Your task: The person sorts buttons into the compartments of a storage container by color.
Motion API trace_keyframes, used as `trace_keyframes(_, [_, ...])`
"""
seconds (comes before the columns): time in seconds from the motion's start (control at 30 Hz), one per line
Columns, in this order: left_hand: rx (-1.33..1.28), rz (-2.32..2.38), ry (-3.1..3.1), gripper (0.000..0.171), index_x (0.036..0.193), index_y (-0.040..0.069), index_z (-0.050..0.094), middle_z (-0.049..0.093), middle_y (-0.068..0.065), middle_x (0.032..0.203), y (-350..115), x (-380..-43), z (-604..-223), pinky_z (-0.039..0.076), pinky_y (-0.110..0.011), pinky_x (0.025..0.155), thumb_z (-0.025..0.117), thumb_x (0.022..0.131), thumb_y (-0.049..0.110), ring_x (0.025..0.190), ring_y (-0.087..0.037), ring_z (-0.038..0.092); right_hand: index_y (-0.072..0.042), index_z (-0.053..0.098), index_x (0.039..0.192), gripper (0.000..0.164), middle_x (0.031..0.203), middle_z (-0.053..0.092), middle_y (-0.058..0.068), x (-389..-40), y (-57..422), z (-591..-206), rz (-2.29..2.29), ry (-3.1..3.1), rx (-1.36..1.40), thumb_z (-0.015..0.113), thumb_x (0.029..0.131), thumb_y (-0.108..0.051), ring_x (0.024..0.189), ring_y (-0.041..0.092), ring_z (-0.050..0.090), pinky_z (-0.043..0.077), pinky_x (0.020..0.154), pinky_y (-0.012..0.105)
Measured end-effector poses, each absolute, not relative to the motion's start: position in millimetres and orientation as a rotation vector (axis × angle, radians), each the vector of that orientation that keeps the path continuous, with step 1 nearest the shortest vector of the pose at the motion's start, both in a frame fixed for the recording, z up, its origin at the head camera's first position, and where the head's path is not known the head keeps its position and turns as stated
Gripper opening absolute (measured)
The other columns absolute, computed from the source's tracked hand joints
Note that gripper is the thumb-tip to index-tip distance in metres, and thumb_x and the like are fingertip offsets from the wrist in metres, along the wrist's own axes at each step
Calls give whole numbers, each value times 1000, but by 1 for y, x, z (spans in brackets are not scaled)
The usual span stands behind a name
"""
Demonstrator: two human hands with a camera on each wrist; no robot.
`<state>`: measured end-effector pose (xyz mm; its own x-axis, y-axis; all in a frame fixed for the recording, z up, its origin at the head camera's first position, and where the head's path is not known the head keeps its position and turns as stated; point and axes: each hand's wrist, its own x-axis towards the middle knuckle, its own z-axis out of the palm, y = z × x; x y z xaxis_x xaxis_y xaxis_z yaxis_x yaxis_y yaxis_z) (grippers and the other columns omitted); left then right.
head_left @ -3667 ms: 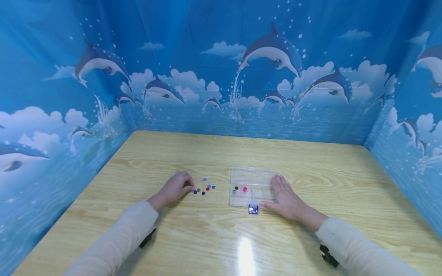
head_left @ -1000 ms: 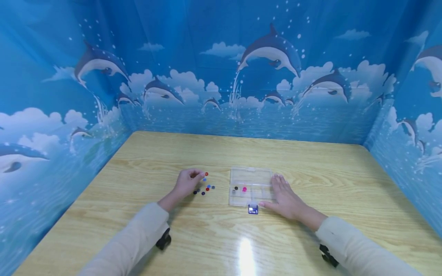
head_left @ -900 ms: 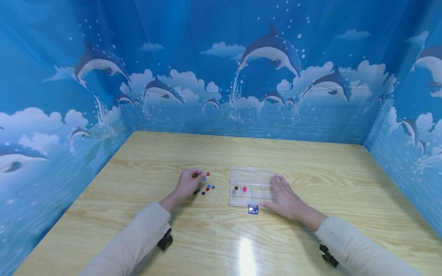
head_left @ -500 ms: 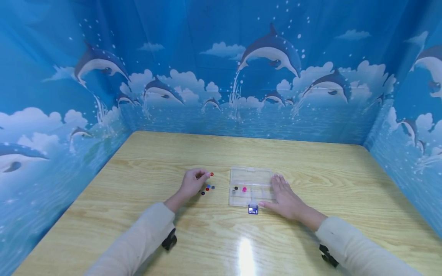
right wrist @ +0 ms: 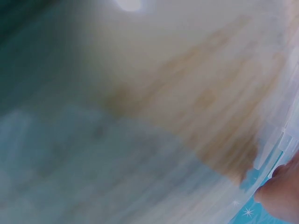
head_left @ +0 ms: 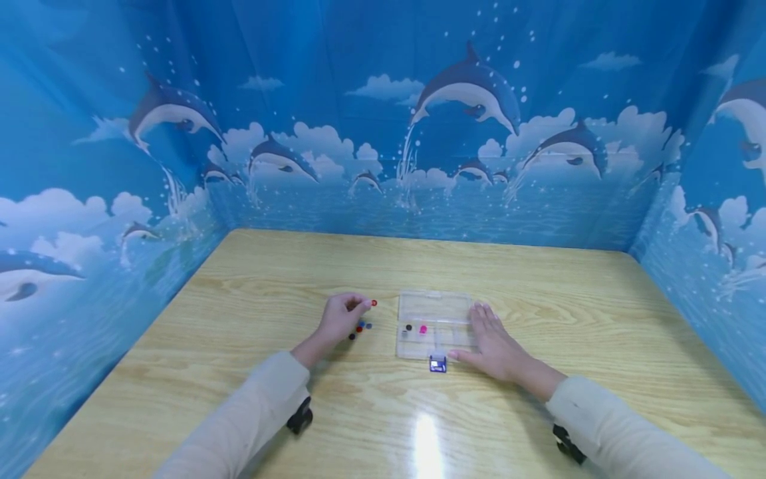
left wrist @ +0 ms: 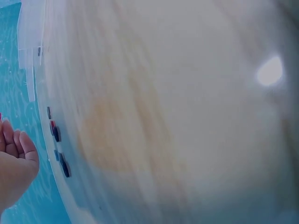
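In the head view my left hand [head_left: 338,320] pinches a small red button [head_left: 374,303] between thumb and fingertips, left of a clear plastic compartment box [head_left: 432,307]. The box lies with its lid folded back; a dark button [head_left: 409,327] and a pink button [head_left: 423,329] sit in its front compartments. My right hand [head_left: 497,346] rests with straight fingers along the box's right side, thumb at the front edge. Just below the left hand lie loose buttons: a red one [head_left: 360,329], a grey one [head_left: 369,326] and a dark one [head_left: 352,336]; the hand hides others.
A blue-edged square piece [head_left: 437,364] is at the box's front edge, near the right thumb. The wood-grain table [head_left: 538,286] is bounded behind and at the sides by a blue dolphin-print curtain [head_left: 371,133]. The left wrist view shows several buttons edge-on [left wrist: 57,134].
Since the earliest frame my left hand has left the dark buttons and taken hold of a red button. It has carried it rightward toward the box. The right hand and box stay put.
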<state>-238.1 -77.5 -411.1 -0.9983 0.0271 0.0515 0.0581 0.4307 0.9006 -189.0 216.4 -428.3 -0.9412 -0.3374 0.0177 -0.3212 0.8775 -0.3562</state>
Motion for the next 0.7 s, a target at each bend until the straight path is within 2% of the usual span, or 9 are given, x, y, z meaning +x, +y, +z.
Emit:
trace_keyframes(0.33, [-95, -1690, -2616, 17, 93, -2, 67, 64, -12, 81, -66, -237, -409, 44, -18, 55, 63, 87, 14, 64, -11, 51, 13, 12, 142, 99, 150, 9, 32, -190, 217, -430, -549, 3015, -533, 51, 86, -58, 140, 46, 5, 12, 113, 55])
trace_keyframes(0.47, [-78, -1693, -2630, 17, 93, -1, 67, 64, -9, 82, -60, -236, -407, 44, -19, 61, 62, 88, 14, 70, -10, 52, 14, 12, 141, 98, 150, 9, 32, -189, 216, -429, -547, 3015, -530, 51, 86, -58, 140, 46, 6, 12, 113, 54])
trace_keyframes(0.7, [-55, -1746, -2640, 16, 93, 2, 68, 64, -9, 83, -52, -235, -407, 45, -22, 62, 61, 89, 16, 70, -12, 51, 14, 12, 141, 98, 149, 9, 32, -188, 216, -427, -540, 3013, -530, 51, 86, -57, 139, 46, 6, 12, 113, 55])
